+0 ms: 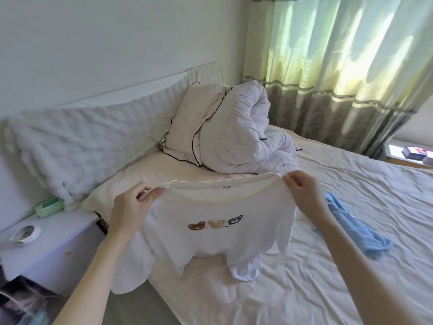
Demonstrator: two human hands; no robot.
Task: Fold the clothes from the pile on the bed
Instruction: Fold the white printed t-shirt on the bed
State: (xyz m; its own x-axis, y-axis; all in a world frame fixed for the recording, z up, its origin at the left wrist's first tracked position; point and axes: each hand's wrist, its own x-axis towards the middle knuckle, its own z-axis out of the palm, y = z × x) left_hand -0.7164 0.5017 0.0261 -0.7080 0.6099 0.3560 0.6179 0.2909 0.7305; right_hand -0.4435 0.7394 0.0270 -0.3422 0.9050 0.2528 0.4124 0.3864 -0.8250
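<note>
The white T-shirt [218, 221] hung in the lower middle of the frame, held up by its shoulders, its hem and sleeves drooping onto the bed [304, 289]; three small bear faces showed on its chest and a label inside the collar. It looked thin, soft and light, sagging between the two holds, so it would likely flop and crease rather than keep any shape, and the shoulder seams seemed the soundest places to take it for laying flat. The left hand [131, 207] had its grip pinched closed on the shirt's shoulder at centre left; the right hand [304, 195] was pinched closed on the other shoulder at centre right. Just beyond the right forearm a crumpled blue garment [351, 228] lay on the sheet, equally limp. Further up, a rolled duvet [241, 134] sat against a pillow [189, 127].
</note>
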